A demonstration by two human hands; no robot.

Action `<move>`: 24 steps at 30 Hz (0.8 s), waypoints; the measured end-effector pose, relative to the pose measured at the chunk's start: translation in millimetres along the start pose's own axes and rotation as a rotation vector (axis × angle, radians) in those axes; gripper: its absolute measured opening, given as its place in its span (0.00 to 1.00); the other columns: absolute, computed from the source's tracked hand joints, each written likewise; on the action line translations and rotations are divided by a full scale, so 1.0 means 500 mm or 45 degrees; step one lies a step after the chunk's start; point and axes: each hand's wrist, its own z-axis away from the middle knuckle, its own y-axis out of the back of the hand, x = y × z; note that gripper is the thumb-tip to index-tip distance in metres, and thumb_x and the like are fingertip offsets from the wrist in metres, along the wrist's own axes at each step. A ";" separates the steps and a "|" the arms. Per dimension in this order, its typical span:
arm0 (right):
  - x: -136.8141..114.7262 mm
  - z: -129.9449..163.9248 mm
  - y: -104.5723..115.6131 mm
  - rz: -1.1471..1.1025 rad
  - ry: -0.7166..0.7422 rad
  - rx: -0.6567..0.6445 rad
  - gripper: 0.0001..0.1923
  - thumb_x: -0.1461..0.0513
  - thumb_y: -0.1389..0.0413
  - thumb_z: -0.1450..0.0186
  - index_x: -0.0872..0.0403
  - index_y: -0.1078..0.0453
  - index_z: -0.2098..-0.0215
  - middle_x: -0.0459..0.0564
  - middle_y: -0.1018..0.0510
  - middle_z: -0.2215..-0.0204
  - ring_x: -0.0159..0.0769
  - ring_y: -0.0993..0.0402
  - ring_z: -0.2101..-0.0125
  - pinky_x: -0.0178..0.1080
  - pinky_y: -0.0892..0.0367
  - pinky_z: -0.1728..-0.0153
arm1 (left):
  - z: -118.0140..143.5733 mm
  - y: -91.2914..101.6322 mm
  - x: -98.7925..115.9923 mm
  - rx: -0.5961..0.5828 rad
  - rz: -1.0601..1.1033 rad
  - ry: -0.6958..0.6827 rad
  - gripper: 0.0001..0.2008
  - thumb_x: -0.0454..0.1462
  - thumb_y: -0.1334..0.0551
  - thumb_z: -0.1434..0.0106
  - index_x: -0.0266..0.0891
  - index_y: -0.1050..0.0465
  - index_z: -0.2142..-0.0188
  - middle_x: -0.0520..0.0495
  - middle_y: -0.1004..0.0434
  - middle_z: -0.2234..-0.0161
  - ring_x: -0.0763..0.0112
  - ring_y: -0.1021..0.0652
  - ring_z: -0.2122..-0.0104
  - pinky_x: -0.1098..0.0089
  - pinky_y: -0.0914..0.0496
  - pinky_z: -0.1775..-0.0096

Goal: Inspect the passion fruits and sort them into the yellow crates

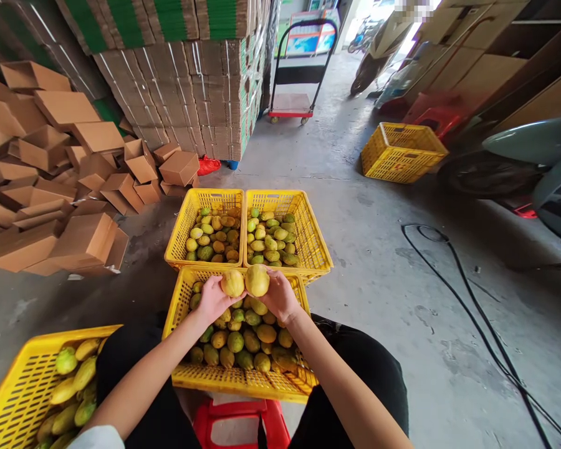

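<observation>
Near yellow crate (182,305): holding yellow-green fruit, standing on the floor between the person's knees. Left hand (211,300) gripping one yellow fruit (232,283) above its far rim; right hand (278,297) gripping another fruit (257,280), touching the first. Two filled crates (308,243) sitting just beyond it.

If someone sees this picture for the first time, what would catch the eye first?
Probably the two yellow fruits, one in the left hand and one in the right hand, raised over the near yellow crate of fruit. Behind it stand two more filled crates, with cardboard boxes piled at left.
</observation>
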 end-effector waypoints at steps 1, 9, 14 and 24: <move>-0.002 -0.001 0.000 -0.006 0.004 -0.009 0.15 0.60 0.41 0.47 0.49 0.35 0.62 0.44 0.25 0.65 0.40 0.29 0.59 0.42 0.30 0.61 | -0.001 0.000 0.000 0.006 -0.004 -0.003 0.10 0.36 0.48 0.36 0.34 0.30 0.62 0.41 0.23 0.61 0.60 0.23 0.59 0.53 0.27 0.54; 0.012 0.002 -0.003 0.136 0.028 0.087 0.18 0.57 0.35 0.47 0.46 0.36 0.62 0.40 0.27 0.66 0.32 0.30 0.66 0.36 0.32 0.66 | -0.004 0.004 -0.010 0.001 -0.133 0.005 0.07 0.34 0.39 0.39 0.38 0.32 0.60 0.45 0.25 0.58 0.65 0.23 0.59 0.55 0.30 0.50; 0.015 0.004 0.001 0.176 -0.022 0.111 0.17 0.56 0.35 0.47 0.48 0.34 0.62 0.43 0.27 0.65 0.34 0.31 0.65 0.36 0.33 0.68 | -0.005 0.006 -0.016 0.022 -0.185 0.018 0.09 0.32 0.37 0.41 0.40 0.34 0.60 0.47 0.25 0.57 0.66 0.23 0.59 0.52 0.32 0.49; 0.008 0.005 -0.006 0.160 0.059 0.092 0.21 0.59 0.33 0.49 0.46 0.36 0.61 0.42 0.29 0.64 0.33 0.31 0.66 0.34 0.34 0.71 | -0.001 0.007 -0.005 0.008 -0.104 0.070 0.11 0.37 0.47 0.36 0.33 0.31 0.58 0.40 0.24 0.59 0.59 0.23 0.60 0.50 0.29 0.53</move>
